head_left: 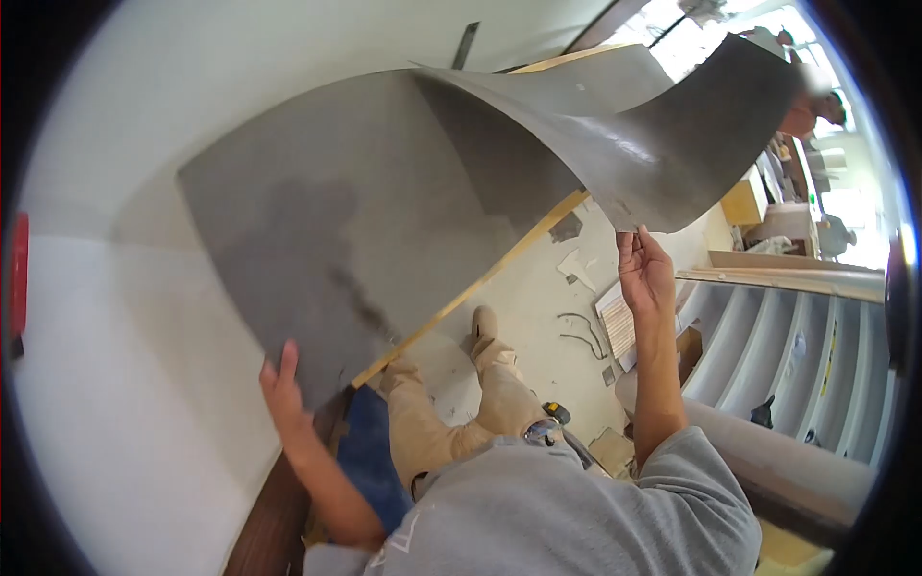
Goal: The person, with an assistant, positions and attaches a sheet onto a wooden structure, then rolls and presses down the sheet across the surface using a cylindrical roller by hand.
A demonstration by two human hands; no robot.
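A flexible dark grey sheet [691,144] curls up at the right. My right hand [645,274] pinches its lower edge between thumb and fingers. Below and to the left lies a large flat grey panel [384,192] with a pale yellow wooden edge [471,288] and a dark smudge near its lower end. My left hand [285,392] is at the panel's lower left edge, fingers stretched out and apart, touching or very near the surface. Whether the curled sheet joins the panel along the top, I cannot tell.
Curved grey slats [768,336] stand in a frame at the right. On the floor lie scraps [567,228], dark cords [581,336] and a yellow-black tape measure [555,413]. A blue cloth [363,446] hangs by my left leg. A person in orange [799,120] is at the far right.
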